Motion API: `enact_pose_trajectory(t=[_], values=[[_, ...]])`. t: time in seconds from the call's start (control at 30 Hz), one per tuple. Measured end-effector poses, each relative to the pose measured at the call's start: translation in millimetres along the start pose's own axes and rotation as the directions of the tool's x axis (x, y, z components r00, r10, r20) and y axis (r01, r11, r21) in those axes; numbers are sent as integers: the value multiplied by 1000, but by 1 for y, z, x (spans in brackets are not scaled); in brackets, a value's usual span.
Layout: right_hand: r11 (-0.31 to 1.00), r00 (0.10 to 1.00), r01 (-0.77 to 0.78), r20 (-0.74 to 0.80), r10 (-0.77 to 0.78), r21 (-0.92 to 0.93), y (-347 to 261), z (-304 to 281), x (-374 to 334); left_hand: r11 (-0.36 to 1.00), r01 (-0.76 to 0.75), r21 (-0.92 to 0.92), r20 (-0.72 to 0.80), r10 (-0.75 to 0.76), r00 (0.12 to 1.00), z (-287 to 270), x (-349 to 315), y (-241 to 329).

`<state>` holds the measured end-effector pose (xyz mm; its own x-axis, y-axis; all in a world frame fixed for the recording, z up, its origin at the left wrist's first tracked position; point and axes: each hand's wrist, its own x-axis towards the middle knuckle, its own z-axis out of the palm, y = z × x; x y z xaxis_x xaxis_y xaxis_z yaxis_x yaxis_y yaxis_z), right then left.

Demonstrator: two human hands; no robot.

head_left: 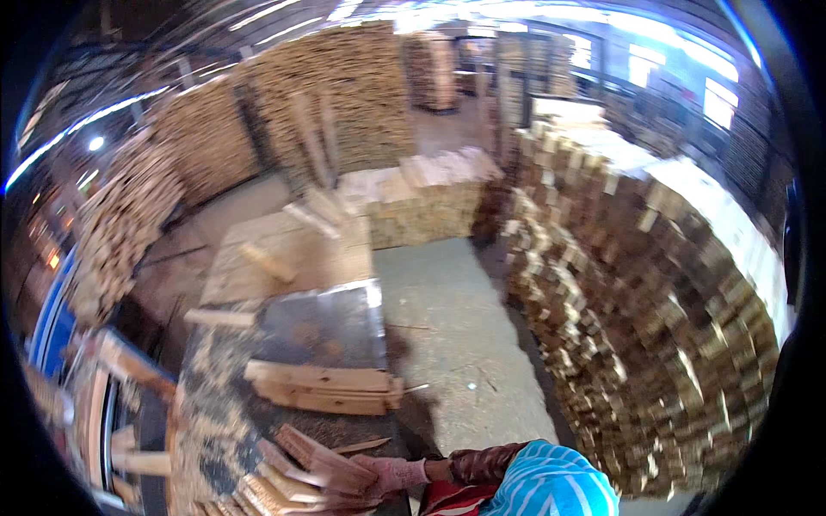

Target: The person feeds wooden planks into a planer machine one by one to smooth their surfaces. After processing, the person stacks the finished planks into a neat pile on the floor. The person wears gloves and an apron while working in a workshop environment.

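Neither of my hands shows in this view. At the lower edge a co-worker, seen from above, wears a blue and white striped head covering and a dark patterned sleeve. The co-worker's pink-gloved hand rests at several wooden boards fanned out at the near end of a dark worktable; motion blur hides its exact grip. Farther up the table, a small stack of boards lies crosswise, its right end at the table's edge.
Sawdust covers the table's left side, and a loose board lies beyond. A tall wood stack curves along the right. A lower stack stands ahead, with high stacks behind. Concrete floor runs between table and right stack.
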<state>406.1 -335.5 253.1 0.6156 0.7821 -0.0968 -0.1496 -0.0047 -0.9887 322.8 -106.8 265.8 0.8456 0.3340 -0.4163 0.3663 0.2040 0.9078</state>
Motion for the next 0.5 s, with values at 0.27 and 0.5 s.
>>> enact_pose_trajectory(t=[0.27, 0.5], values=[[943, 924, -217, -366, 115, -251, -52, -51, -105, 989, 27, 144, 298, -69, 952, 74, 18, 18], [997, 795, 37, -603, -66, -61, -70, -144, -159, 972, -140, 189, 556, 12, 831, 130, 51, 44]])
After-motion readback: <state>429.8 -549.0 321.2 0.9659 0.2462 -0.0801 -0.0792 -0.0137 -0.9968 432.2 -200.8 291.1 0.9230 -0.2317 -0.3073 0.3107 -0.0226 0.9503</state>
